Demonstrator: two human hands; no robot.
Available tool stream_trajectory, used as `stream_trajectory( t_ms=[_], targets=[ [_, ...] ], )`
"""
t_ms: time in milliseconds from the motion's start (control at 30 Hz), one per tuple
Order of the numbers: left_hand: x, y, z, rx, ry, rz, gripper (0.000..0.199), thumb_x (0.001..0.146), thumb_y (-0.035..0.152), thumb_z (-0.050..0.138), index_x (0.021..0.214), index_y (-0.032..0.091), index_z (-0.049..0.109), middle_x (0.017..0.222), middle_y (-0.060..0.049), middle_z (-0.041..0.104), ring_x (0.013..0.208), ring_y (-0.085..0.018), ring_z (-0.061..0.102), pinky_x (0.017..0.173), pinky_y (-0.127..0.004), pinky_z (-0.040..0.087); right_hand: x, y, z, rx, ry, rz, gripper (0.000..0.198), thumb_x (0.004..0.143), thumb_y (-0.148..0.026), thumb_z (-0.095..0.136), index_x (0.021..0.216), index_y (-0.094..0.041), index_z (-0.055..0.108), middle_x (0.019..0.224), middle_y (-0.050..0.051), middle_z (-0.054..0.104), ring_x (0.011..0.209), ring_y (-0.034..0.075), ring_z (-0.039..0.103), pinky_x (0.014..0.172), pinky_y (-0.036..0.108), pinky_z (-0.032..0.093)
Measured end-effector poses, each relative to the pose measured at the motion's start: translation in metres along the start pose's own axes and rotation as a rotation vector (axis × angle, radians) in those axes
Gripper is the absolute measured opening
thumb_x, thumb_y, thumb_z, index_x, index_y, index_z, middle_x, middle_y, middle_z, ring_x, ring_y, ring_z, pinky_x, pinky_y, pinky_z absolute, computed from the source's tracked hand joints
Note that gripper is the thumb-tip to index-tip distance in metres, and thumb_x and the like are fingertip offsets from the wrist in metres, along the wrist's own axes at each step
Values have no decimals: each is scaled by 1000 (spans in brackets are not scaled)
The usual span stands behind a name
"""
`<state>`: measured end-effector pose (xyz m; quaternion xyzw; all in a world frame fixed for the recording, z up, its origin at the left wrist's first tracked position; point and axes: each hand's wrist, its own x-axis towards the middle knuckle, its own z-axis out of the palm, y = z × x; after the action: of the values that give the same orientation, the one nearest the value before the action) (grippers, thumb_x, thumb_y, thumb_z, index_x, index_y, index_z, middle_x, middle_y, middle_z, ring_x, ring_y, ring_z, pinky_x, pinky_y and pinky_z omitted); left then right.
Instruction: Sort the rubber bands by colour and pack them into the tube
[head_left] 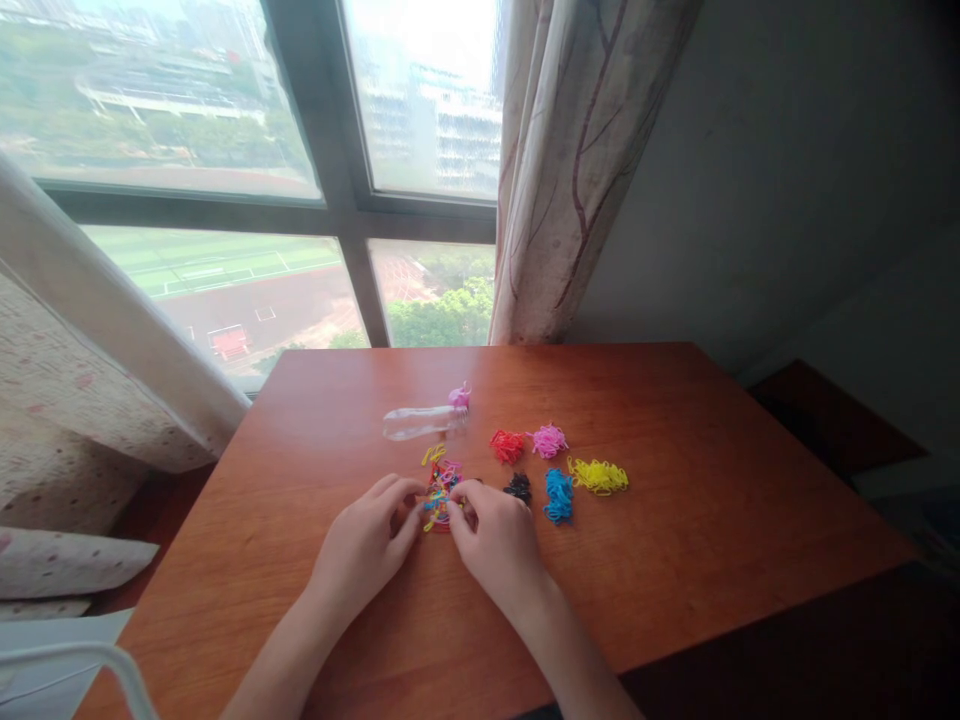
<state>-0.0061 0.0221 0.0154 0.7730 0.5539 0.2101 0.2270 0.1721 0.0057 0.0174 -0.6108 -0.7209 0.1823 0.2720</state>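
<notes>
My left hand (371, 530) and my right hand (499, 540) face each other over a small mixed heap of coloured rubber bands (442, 472). Thumb and forefinger are pinched together on each hand. A light blue rubber band (436, 506) stretches between the two pinches. Right of my hands lie sorted piles: black bands (517, 488) partly behind my right hand, blue bands (558, 497), yellow bands (598, 476), red bands (507, 446) and pink bands (550, 441). A few yellow bands (433, 455) sit just beyond the mixed heap.
A clear plastic object (421, 423) with pink bands (460, 396) at its right end lies farther back on the wooden table (712, 480). The window and curtain (555, 200) border the far edge. A white curved tube (120, 665) stands at the lower left.
</notes>
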Motion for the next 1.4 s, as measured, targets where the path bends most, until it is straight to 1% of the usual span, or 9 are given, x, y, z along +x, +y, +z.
stream_trajectory(
  t_ms=[167, 300, 467, 667, 767, 900, 1033, 1267, 1400],
  targets=[
    [0, 2, 0, -52, 25, 53, 17, 91, 27, 48, 97, 22, 64, 84, -1, 64, 60, -12, 54, 61, -23, 43, 0, 2, 0, 163, 60, 6, 10, 89, -20, 56, 86, -22, 66, 73, -1, 71, 66, 13, 66, 64, 20, 39],
    [0, 2, 0, -71, 18, 75, 16, 92, 29, 50, 95, 22, 65, 81, 0, 64, 58, -11, 52, 60, -22, 41, -1, 2, 0, 219, 86, -1, 12, 89, -21, 55, 86, -21, 66, 75, 0, 71, 66, 13, 65, 63, 20, 39],
    [0, 1, 0, -78, 19, 82, 18, 93, 30, 50, 91, 21, 66, 78, 0, 63, 60, -12, 51, 61, -23, 41, -2, 2, 0, 188, 95, 17, 13, 89, -22, 55, 83, -21, 66, 68, -1, 69, 61, 13, 63, 60, 20, 37],
    [1, 0, 0, -93, 14, 79, 20, 93, 32, 50, 89, 21, 67, 77, 0, 63, 60, -12, 50, 60, -23, 40, -2, 2, -2, 68, 96, 53, 12, 89, -21, 55, 83, -21, 65, 72, -1, 71, 64, 13, 64, 60, 21, 36],
    [1, 0, -1, -97, 15, 73, 20, 92, 32, 52, 88, 20, 67, 76, 0, 63, 60, -12, 50, 59, -23, 40, -2, 2, -3, 42, 87, 69, 12, 89, -21, 55, 83, -22, 65, 72, -1, 71, 63, 13, 64, 60, 21, 35],
    [1, 1, -1, -92, 21, 73, 20, 92, 32, 52, 88, 20, 67, 73, 0, 62, 60, -13, 52, 60, -23, 41, -1, 2, -3, 35, 74, 100, 11, 88, -20, 56, 83, -22, 66, 71, -1, 71, 62, 14, 64, 59, 22, 35],
    [2, 0, -1, -92, 6, 80, 21, 92, 32, 51, 89, 20, 68, 75, 0, 65, 61, -13, 53, 62, -23, 42, -1, 3, -4, 47, 77, 122, 11, 88, -20, 56, 83, -22, 66, 70, -1, 71, 62, 14, 64, 59, 23, 34],
    [0, -5, -2, -43, -19, 32, 20, 92, 32, 51, 89, 20, 67, 79, -1, 66, 65, -14, 55, 64, -25, 42, -2, 3, -6, 66, 81, 120, 11, 88, -18, 57, 83, -22, 66, 71, 0, 72, 63, 14, 65, 60, 22, 36],
    [-1, -4, 0, -66, -20, 25, 19, 91, 32, 52, 87, 20, 66, 75, 0, 64, 63, -14, 54, 63, -24, 41, -2, 3, -5, 99, 85, 120, 11, 87, -18, 56, 83, -21, 66, 70, 0, 71, 62, 14, 65, 60, 21, 36]
  ],
)
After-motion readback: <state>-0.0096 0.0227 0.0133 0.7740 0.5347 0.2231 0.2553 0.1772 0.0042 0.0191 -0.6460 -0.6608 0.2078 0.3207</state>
